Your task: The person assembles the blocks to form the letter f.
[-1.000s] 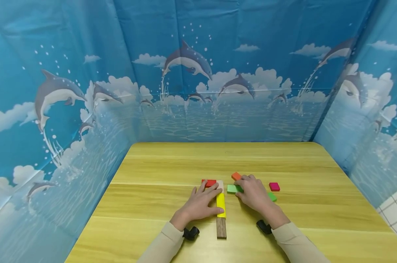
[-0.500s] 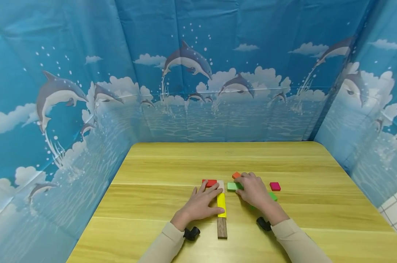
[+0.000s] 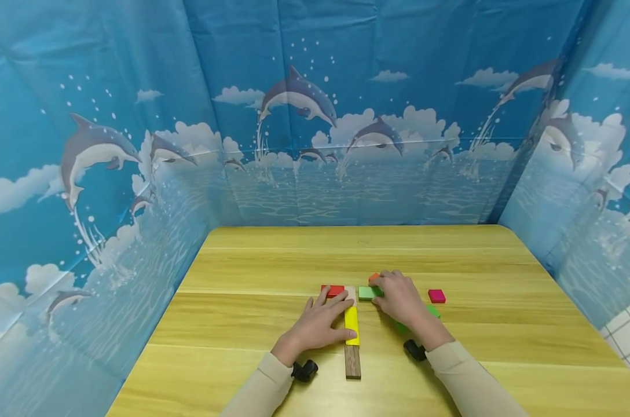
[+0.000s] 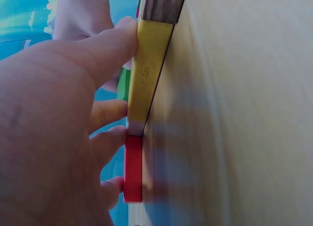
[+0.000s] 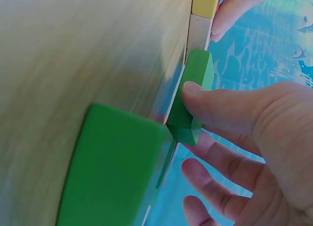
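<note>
My left hand (image 3: 317, 325) lies with fingers spread over a T-like row of flat blocks. Its fingertips rest on the red block (image 3: 337, 289) and the pale wood block (image 3: 351, 293), and its thumb touches the yellow block (image 3: 351, 318). Below the yellow one, a dark brown wood-grain block (image 3: 352, 362) continues the row. My right hand (image 3: 401, 299) pinches a light green block (image 3: 368, 293), thumb on its near side (image 5: 195, 74). That block's left end is close to the pale block, with a narrow gap in the head view.
An orange block (image 3: 374, 278) lies just beyond the right fingers. Partly behind the right wrist are a green block (image 3: 433, 311) and another green one (image 3: 401, 327). Farther right lies a magenta block (image 3: 437, 296). A blue dolphin-print curtain (image 3: 315, 191) borders the wooden table (image 3: 273, 260).
The right hand has slid the light green block slightly left and away from me, closer to the pale block. The left hand stays in place on its row.
</note>
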{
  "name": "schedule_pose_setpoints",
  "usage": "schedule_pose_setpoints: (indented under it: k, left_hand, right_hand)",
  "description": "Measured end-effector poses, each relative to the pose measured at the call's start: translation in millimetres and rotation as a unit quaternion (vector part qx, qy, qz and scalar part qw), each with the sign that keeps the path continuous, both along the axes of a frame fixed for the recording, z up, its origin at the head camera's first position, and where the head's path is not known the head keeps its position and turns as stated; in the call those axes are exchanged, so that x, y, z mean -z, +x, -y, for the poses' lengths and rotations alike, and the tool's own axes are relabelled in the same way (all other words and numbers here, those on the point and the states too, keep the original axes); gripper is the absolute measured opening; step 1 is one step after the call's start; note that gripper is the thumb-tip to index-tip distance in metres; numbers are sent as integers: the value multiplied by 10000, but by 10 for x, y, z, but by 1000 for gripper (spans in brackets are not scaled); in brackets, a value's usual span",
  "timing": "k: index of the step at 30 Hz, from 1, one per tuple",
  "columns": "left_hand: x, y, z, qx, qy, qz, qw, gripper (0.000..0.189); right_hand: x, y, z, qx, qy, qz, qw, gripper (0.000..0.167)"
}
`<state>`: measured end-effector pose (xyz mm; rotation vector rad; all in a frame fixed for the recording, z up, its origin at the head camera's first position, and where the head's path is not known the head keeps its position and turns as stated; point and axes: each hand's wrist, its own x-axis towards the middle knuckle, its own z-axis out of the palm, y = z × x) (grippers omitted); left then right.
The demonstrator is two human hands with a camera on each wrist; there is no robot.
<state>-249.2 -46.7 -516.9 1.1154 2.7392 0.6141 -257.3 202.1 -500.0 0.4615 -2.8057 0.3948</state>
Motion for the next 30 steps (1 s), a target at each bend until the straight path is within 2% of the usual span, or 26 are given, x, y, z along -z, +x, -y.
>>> schedule_pose_setpoints:
  k: [11,30]
  left_hand:
    - [-29,17,-4,5,7,-6,10000,76]
    - [-45,37,10,37,6,10,10000,77]
  right_hand:
    - [31,-73,1,-6,-27,123,9999,33]
    - [-50,-56,50,32,367,319,9988,33]
